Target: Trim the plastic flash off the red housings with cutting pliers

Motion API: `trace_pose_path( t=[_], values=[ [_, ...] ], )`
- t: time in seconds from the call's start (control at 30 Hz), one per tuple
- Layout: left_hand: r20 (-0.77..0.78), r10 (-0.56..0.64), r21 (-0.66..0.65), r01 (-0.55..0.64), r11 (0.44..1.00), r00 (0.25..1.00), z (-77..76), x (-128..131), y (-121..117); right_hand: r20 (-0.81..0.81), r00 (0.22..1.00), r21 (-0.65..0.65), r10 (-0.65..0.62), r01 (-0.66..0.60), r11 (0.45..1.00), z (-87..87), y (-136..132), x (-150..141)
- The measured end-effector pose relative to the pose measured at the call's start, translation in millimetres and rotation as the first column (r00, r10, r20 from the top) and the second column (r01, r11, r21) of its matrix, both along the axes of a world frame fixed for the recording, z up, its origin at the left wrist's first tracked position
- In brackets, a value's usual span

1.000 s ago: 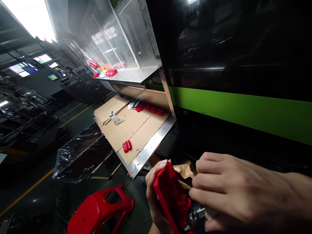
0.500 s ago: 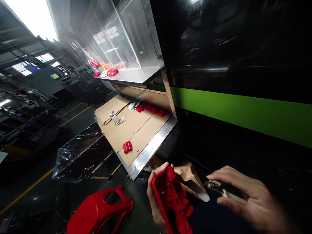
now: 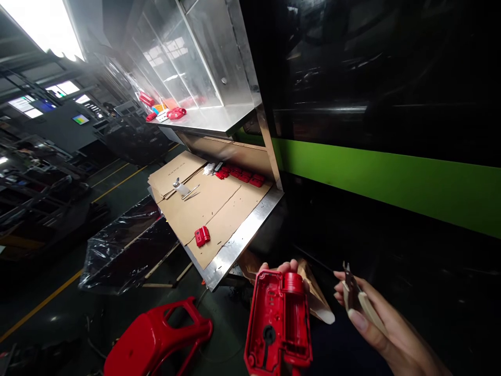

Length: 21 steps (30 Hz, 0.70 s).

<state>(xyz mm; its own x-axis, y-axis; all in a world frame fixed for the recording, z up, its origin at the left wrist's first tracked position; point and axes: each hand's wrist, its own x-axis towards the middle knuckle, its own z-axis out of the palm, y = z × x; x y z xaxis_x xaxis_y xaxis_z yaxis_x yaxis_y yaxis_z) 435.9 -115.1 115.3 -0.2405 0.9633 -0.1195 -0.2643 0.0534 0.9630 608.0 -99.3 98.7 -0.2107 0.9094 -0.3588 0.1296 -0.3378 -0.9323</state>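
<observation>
My left hand is closed around a red plastic housing, its fingertips showing along the far edge. The hollow inside of the housing faces me, with a black round part and a threaded round end visible. To the right, my right hand grips a pair of nippers with cream handles. Their jaws point up and sit apart from the housing. Behind the housing a brown paper bag or sheet is partly hidden.
A cardboard-covered metal bench holds one red part, a row of red parts and a small dispenser bottle. More red pieces lie on the shelf above. A red stool stands lower left, near a plastic-wrapped item.
The red housing has turned so its open inside faces me more squarely. My right hand has rotated, and the nippers' jaws now point up instead of left.
</observation>
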Motion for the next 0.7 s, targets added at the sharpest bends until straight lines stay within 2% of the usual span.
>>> trace_pose_path(
  t=[0.1, 0.23, 0.33, 0.53, 0.7],
  values=[
    [0.104, -0.006, -0.028, 0.009, 1.0, 0.995, -7.2, -7, 3, 0.046, 0.998, 0.057, 0.052, -0.055, 0.997, 1.3, 1, 1],
    [0.237, -0.028, -0.07, 0.045, 0.996, 0.971, -24.2, -21, 10, 0.076, 0.992, 0.045, 0.103, -0.107, 0.993, -6.2, 2, 5],
    [0.299, -0.056, -0.08, 0.083, 0.993, 0.953, -28.2, -28, 10, 0.06, 0.988, 0.018, 0.142, -0.144, 0.989, -8.4, 1, 4],
    [0.278, -0.076, -0.057, 0.095, 0.994, 0.958, -4.7, -18, -2, 0.051, 0.999, -0.026, 0.006, -0.004, 1.0, 8.9, -5, -10],
    [0.282, -0.089, -0.023, 0.099, 0.995, 0.955, 6.1, -7, -1, 0.096, 0.995, -0.015, 0.014, -0.013, 1.0, 8.7, -5, -9]
  ],
)
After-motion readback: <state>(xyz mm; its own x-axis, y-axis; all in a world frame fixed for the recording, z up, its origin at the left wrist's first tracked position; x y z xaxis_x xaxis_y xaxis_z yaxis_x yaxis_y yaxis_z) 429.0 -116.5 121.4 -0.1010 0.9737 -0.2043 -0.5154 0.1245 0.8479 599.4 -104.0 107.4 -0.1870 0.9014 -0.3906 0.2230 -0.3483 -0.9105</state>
